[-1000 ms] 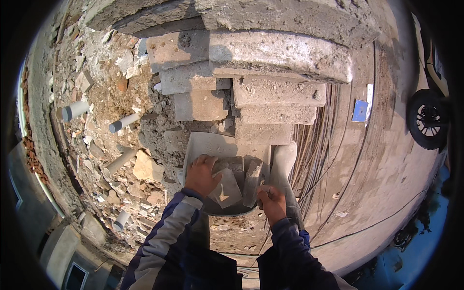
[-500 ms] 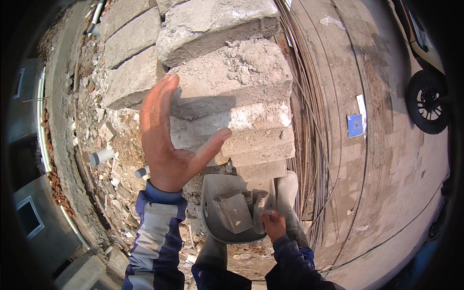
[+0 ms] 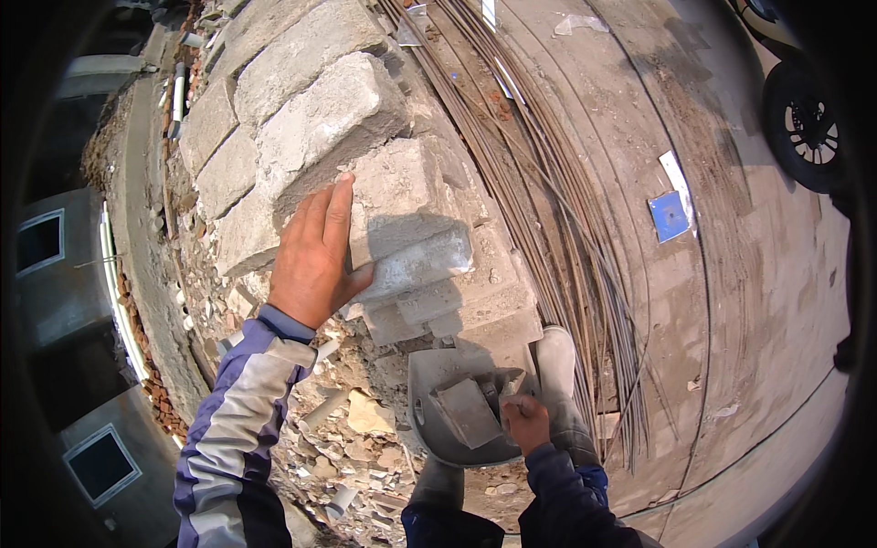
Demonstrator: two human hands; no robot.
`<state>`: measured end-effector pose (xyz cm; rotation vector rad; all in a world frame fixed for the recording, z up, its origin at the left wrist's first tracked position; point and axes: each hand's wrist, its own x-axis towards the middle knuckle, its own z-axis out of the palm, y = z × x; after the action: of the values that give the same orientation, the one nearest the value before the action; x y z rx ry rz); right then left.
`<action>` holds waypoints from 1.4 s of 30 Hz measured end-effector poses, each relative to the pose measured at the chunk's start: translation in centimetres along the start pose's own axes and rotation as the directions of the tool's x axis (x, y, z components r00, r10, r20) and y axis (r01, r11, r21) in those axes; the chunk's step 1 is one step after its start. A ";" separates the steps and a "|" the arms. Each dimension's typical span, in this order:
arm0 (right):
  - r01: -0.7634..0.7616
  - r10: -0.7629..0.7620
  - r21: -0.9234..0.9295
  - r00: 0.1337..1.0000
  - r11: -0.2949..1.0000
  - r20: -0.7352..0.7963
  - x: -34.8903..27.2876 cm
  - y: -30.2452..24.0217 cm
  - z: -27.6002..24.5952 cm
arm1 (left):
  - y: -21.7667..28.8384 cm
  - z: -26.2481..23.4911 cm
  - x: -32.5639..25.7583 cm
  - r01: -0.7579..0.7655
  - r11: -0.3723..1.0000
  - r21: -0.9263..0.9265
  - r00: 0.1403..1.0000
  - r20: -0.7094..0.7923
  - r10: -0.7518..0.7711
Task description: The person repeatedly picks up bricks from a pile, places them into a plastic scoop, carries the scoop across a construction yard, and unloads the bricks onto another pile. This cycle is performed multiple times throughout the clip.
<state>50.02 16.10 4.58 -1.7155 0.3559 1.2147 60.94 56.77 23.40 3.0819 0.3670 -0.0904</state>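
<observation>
My left hand (image 3: 315, 251) has its fingers stretched out and its palm against the left end of a rough grey concrete block (image 3: 397, 192). That block lies at the near end of a stack, over a whitish block (image 3: 416, 265). Lower down, a grey pan (image 3: 422, 427) sits between my booted legs, holding broken masonry, including a flat-faced chunk (image 3: 468, 414). My right hand (image 3: 525, 422) is closed at the pan's right side, on a smaller chunk of broken block (image 3: 513, 384); its fingertips are partly hidden.
More blocks (image 3: 320, 110) continue up the stack. Long steel rods (image 3: 548, 183) run along its right side, beside my rubber boot (image 3: 555, 365). Rubble (image 3: 365, 416) and pipe pieces cover the ground at left. A blue square (image 3: 670, 216) and a vehicle wheel (image 3: 804, 128) are at right.
My left hand, spread wide above the stack before, has drawn its fingers together and come against the block's end. The view has turned. My right hand stays at the pan.
</observation>
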 end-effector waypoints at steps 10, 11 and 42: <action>0.076 -0.076 0.051 0.997 0.996 -0.012 0.7 -0.5 -0.5 | 0.0 -1.0 1.6 0.027 0.991 0.133 0.990 -0.142 -0.008; 0.080 -0.080 0.042 0.997 0.996 -0.015 0.6 -0.7 -0.4 | -0.2 -0.5 1.8 0.030 0.996 0.087 0.988 -0.153 -0.017; -0.211 0.210 0.016 0.976 0.977 0.064 -2.4 1.6 -0.1 | 22.7 23.7 -45.1 0.990 0.057 -0.129 0.134 0.740 -0.659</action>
<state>47.88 14.53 5.76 -1.6481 0.5228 1.4082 21.20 23.19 3.24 1.5321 1.7823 -0.6412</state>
